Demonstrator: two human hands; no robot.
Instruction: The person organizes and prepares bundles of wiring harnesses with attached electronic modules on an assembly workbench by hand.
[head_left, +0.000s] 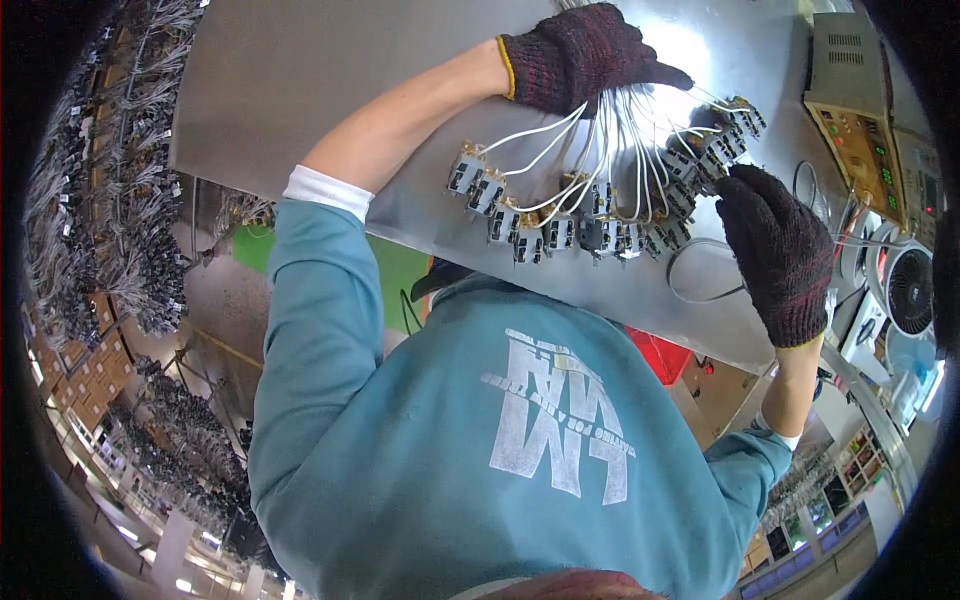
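1. I have the left hand [600,62], in a dark knitted glove, closed around the gathered end of a bundle of white cables [625,125] near the far side of the metal table [330,90].
2. My right hand [778,250], gloved alike, is at the right end of the spread, fingers bent and close together beside the connectors [560,235]; I cannot tell whether they pinch one.
3. The bundle's long axis runs from the far edge, through my left fist, toward the wearer's body; from there the white cables fan out.
4. Their free ends point nearward and to both sides, each visible one leading to a dark, blocky connector; these lie in a bowed row on the metal, curving up at left and right.
5. Just left of my right wrist I see a thin grey cable loop [690,299].
6. Farther right stand an instrument with lit green digits [865,160] and a round fan [909,290].
7. Well off to the left, dense wire harnesses [150,200] hang in rows.
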